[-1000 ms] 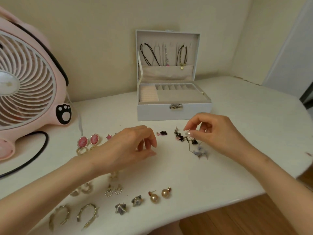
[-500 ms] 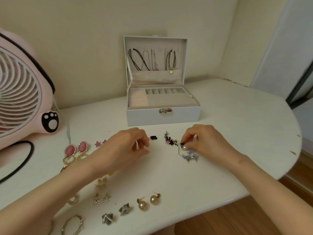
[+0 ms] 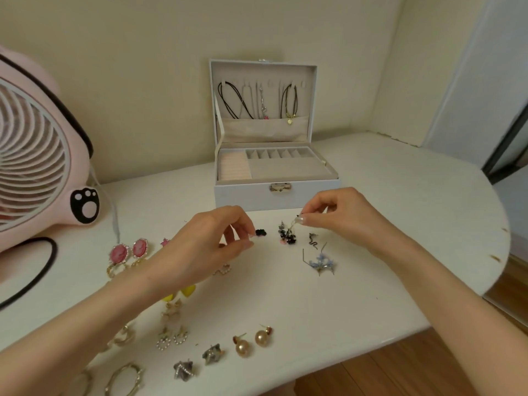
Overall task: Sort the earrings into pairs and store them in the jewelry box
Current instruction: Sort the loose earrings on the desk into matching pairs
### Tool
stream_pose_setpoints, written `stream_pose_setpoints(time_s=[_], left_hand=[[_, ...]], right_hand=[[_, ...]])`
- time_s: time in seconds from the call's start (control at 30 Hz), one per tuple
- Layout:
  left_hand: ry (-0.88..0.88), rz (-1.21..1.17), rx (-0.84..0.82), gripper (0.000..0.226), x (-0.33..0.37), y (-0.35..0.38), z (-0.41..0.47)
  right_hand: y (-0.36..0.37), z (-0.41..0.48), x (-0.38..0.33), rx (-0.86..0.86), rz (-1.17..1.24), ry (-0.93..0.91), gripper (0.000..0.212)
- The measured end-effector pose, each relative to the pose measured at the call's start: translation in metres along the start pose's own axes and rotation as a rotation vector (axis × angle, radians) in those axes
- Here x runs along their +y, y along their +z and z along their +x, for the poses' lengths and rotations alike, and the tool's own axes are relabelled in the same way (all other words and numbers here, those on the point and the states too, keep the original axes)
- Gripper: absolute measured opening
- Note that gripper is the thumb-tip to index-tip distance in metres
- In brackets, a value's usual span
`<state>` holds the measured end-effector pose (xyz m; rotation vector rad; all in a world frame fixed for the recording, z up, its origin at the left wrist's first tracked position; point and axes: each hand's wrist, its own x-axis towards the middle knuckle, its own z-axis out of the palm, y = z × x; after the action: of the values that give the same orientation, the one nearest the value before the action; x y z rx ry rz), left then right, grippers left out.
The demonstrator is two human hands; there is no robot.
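The white jewelry box (image 3: 245, 194) stands open at the back of the table, necklaces hanging in its lid. Many earrings lie on the table in pairs: pink cameos (image 3: 128, 251), gold pearls (image 3: 253, 342), grey stars (image 3: 197, 362), heart pearls (image 3: 171, 340). My right hand (image 3: 340, 217) pinches the hook of a black dangling earring (image 3: 287, 234), lifting its top off the table. My left hand (image 3: 211, 242) has curled fingers beside a small black stud (image 3: 260, 232), fingertips nearly touching it. A blue flower pair (image 3: 321, 262) lies under my right wrist.
A pink fan (image 3: 37, 164) with a black cable (image 3: 43, 267) fills the left side. Gold hoops (image 3: 123, 380) lie at the near left edge. The table's rounded edge (image 3: 485, 281) drops to a wooden floor on the right.
My right hand has risen from the table, pulling up the black dangling earring by its hook. My left hand has stayed beside the black stud.
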<state>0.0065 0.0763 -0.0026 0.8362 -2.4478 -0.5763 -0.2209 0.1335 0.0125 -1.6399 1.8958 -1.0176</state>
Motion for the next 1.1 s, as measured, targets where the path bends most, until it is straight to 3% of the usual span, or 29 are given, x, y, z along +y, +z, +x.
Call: stream_pose_setpoints(time_s=[0.17, 0.33, 0.43, 0.63, 0.73, 0.87, 0.97, 1.1], left_hand=[[-0.016, 0.043, -0.035, 0.017, -0.003, -0.001, 0.0], [-0.042, 0.149, -0.034, 0.002, -0.006, -0.005, 0.014], [-0.045, 0.24, -0.035, 0.008, -0.014, -0.001, 0.029], [-0.056, 0.386, -0.142, 0.012, -0.025, 0.013, 0.051], [-0.065, 0.401, -0.167, 0.013, -0.026, 0.014, 0.054], [-0.054, 0.406, -0.172, 0.012, -0.023, 0.013, 0.053], [-0.087, 0.284, -0.148, 0.011, -0.021, 0.007, 0.05], [-0.13, 0.037, -0.094, 0.011, -0.009, -0.008, 0.036]], right_hand=[[-0.004, -0.001, 0.003, -0.311, -0.212, 0.101, 0.009], [0.016, 0.01, -0.001, -0.116, -0.248, -0.06, 0.012], [0.03, 0.012, 0.0, -0.111, -0.408, -0.084, 0.013], [0.035, 0.015, 0.003, -0.068, -0.404, -0.092, 0.012], [0.029, 0.017, 0.002, -0.03, -0.273, -0.08, 0.01], [0.02, 0.017, -0.002, 0.018, 0.085, -0.038, 0.01], [0.019, 0.013, -0.006, -0.001, 0.33, -0.051, 0.011], [0.022, 0.006, -0.012, -0.083, 0.459, -0.051, 0.009]])
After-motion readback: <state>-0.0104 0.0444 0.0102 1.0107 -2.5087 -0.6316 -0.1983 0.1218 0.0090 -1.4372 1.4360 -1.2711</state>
